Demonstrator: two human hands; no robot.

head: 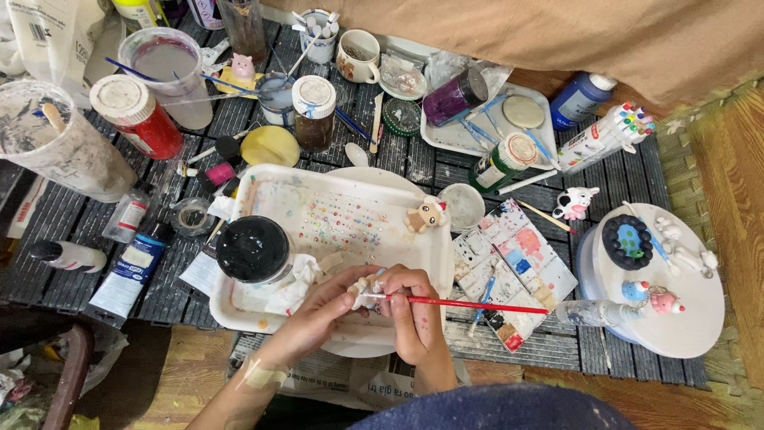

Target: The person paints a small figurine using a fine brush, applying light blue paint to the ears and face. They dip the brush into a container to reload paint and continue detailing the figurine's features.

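My left hand (pixel 322 309) pinches a small pale clay figurine (pixel 363 288) over the near edge of a white tray (pixel 434 263). My right hand (pixel 414 314) grips a thin red-handled paintbrush (pixel 469 303), its tip at the figurine and its handle pointing right. A small tan bear figurine (pixel 426 214) sits on the tray, beside rows of tiny coloured dots. A jar with a black lid (pixel 253 249) stands at the tray's left.
A stained paint palette (pixel 513 267) lies right of the tray. A white round stand (pixel 676 306) at far right carries small figurines. Paint bottles, jars, cups of brushes and a cow figurine (pixel 574 202) crowd the dark slatted table (pixel 56 231).
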